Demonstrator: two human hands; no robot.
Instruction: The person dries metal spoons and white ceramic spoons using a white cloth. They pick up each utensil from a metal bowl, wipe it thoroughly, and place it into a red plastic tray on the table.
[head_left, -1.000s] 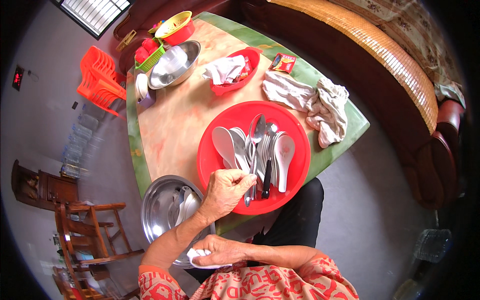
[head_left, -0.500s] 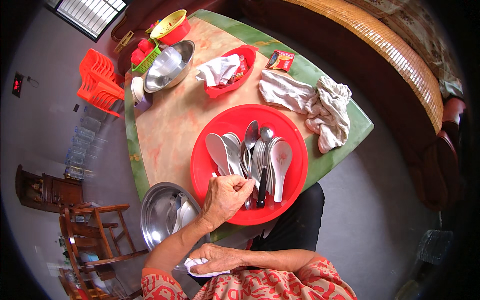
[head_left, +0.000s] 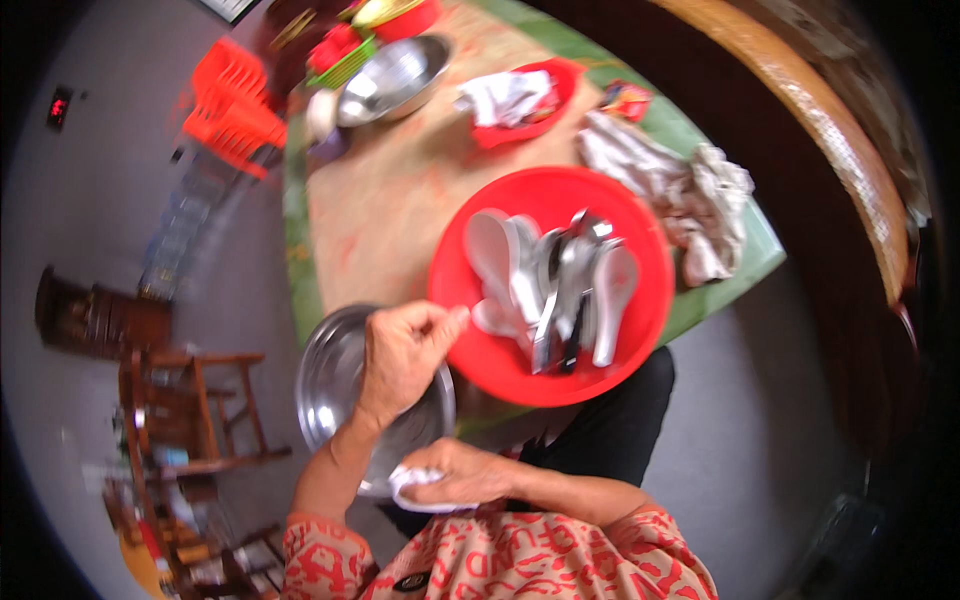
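My left hand [head_left: 402,352] is over the right part of a steel bowl [head_left: 318,385], close to the rim of a red basin [head_left: 640,340]. Its thumb and fingers are curled together, and whatever may be inside them is hidden. Lower down, my right hand [head_left: 462,474] grips a white cloth [head_left: 408,486] by the bowl's near edge. Inside the basin lie several white soup spoons [head_left: 614,300] and metal spoons [head_left: 592,226], handles mostly toward me. One short white spoon [head_left: 494,318] rests at the basin's left side, nearest my left thumb. Motion blurs the cutlery.
Farther back on the marble-patterned table [head_left: 385,215] stand a red container [head_left: 572,88] holding a white cloth, another steel bowl [head_left: 398,80] and a green basket [head_left: 345,66]. Crumpled cloths [head_left: 715,215] lie at right. Orange stools [head_left: 235,110] and a wooden chair [head_left: 215,410] are leftward.
My left hand has left the spoon handles in the red basin and moved left over the steel bowl. White pieces seen in that bowl no longer show. The whole view has shifted.
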